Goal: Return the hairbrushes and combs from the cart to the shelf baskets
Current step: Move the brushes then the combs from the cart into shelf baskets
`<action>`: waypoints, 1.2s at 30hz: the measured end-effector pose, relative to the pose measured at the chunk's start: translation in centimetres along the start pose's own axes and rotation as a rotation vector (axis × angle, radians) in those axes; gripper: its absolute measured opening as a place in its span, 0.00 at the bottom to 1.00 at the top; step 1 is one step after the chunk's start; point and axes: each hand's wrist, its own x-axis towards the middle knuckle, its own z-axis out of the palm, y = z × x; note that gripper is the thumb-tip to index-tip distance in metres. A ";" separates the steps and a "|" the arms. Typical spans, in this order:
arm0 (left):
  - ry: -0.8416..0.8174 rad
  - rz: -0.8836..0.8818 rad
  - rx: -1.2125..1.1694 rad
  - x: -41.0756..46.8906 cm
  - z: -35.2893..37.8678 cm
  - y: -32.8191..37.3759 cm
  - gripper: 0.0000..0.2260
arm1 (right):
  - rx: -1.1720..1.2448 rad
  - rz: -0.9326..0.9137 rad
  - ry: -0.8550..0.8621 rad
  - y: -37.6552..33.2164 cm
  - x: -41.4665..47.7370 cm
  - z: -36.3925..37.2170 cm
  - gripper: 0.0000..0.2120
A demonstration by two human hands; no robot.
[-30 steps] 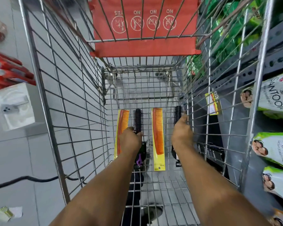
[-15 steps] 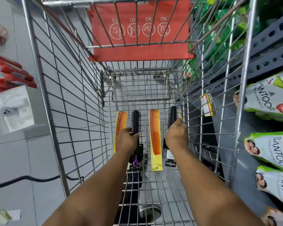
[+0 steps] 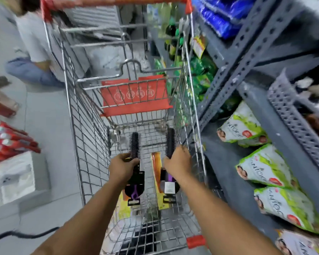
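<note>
Inside the wire cart point(image 3: 85, 144), my left hand point(image 3: 122, 167) is closed around a black round hairbrush point(image 3: 134, 144) with a purple-tagged handle. My right hand point(image 3: 179, 162) grips a second black round hairbrush point(image 3: 170, 141), bristles pointing away from me. Both brushes are lifted off the cart floor. An orange comb on a yellow card point(image 3: 156, 172) lies on the cart bottom between my hands. Another yellow-carded comb point(image 3: 122, 207) shows partly under my left wrist. A grey perforated shelf basket point(image 3: 295, 118) sits on the rack at right.
A grey metal shelf rack point(image 3: 247, 57) runs along the right with green-and-white packets point(image 3: 265, 166). The red child-seat flap point(image 3: 134, 96) closes the cart's far end. A person point(image 3: 31, 52) crouches on the floor beyond. Red tubes and a white box point(image 3: 17, 179) lie left.
Both hands have lifted their hairbrushes up off the cart floor. My head has pulled back and up, so the whole cart, the shelf basket and the crouching person now show.
</note>
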 end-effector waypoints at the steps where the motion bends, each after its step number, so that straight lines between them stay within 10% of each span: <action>1: -0.005 0.019 -0.044 -1.1 -0.7 1.0 0.23 | 0.026 -0.019 0.022 -0.4 -1.2 -1.2 0.16; 15: -0.382 0.410 -0.078 -19.5 -1.8 13.6 0.06 | 0.345 -0.137 0.261 1.9 -15.5 -17.6 0.17; 36: -1.056 0.704 0.266 -45.0 25.3 23.3 0.08 | 0.437 0.261 0.867 24.8 -31.8 -38.8 0.19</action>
